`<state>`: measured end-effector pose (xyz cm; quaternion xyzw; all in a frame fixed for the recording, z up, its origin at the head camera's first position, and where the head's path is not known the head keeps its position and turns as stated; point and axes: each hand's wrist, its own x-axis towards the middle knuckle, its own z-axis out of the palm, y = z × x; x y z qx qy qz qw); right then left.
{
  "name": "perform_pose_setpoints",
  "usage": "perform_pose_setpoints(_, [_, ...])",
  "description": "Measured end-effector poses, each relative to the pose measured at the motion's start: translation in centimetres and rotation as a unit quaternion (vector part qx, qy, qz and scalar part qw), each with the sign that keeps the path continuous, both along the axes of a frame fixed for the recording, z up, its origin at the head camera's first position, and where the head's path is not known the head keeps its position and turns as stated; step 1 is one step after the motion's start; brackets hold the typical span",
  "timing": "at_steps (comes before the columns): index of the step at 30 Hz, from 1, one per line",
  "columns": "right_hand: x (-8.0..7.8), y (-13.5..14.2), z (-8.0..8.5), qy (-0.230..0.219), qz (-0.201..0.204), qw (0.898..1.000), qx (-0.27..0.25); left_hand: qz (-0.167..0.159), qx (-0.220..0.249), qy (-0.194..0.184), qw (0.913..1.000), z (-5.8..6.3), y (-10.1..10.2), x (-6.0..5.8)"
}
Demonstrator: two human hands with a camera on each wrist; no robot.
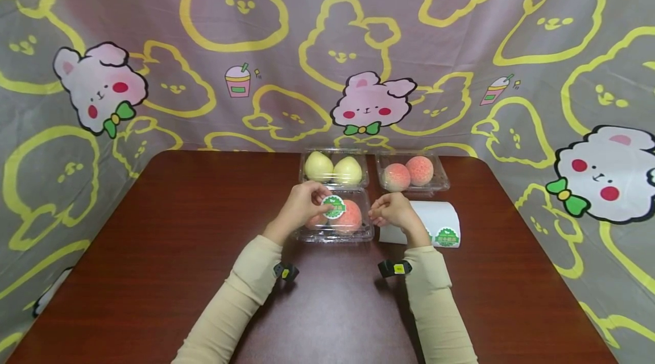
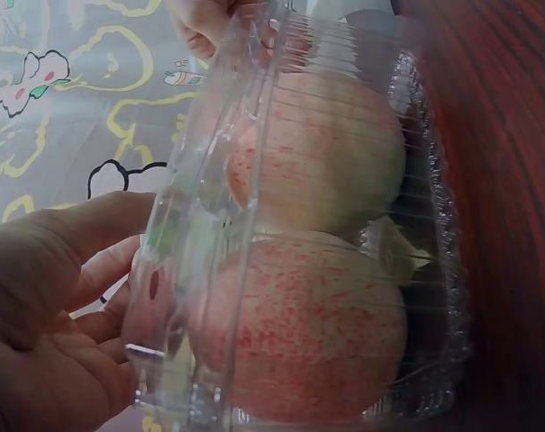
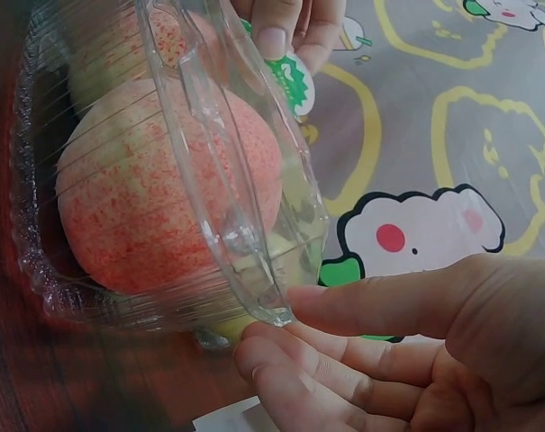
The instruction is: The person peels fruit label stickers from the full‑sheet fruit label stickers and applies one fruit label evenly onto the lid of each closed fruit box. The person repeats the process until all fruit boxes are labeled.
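- The left hand (image 1: 302, 207) is pinching a round green-and-white sticker (image 1: 334, 207) by its edge, thumb in front, over the near clear box (image 1: 365, 232).
- The right hand (image 1: 396, 211) is bringing its thumb tip to a corner of that box's lid, other fingers curling just below; I cannot tell whether they are pinching the plastic or only touching it.
- The near box is sitting around mid-table, closer to the far edge of the table (image 1: 153, 273), and holding two pink peaches (image 1: 347, 216).
- The sticker could be landing crooked or creased if it meets the lid tilted, or clinging to the thumb; the box could be sliding if the right hand's contact is too light.
- A white label sheet (image 1: 439, 215) is lying right of the near box; the right wrist is hiding part of it, and could be snagging it.
- Toward the far edge, a box of pale green fruit (image 1: 364, 173) is standing directly behind, blocking any backward shift; another peach box (image 1: 437, 185) is standing to its right.
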<state>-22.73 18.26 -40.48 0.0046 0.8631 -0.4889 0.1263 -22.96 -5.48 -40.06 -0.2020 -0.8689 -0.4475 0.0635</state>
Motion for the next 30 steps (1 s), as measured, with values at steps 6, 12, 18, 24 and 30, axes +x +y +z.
perform_pose_setpoints(6, [-0.02,-0.03,0.1,0.001,0.0,1.0,0.0,0.003,-0.013,0.002,0.9999,-0.16,0.06,-0.2])
perform_pose_setpoints(12, [-0.08,0.02,-0.01,0.002,0.002,1.0,-0.004,0.0,-0.025,0.007,0.9997,-0.1,-0.03,-0.19])
perform_pose_setpoints(18, [-0.07,0.03,-0.08,0.0,0.001,1.0,-0.006,0.001,-0.034,0.004,0.9994,0.02,-0.03,-0.14])
perform_pose_setpoints(24, [-0.06,0.06,-0.13,0.001,0.001,1.0,-0.005,0.002,-0.039,-0.004,0.9992,0.12,0.02,-0.15])
perform_pose_setpoints(30, [-0.08,0.1,-0.24,0.002,0.004,1.0,-0.001,0.003,-0.038,-0.005,0.9992,-0.05,0.02,-0.21])
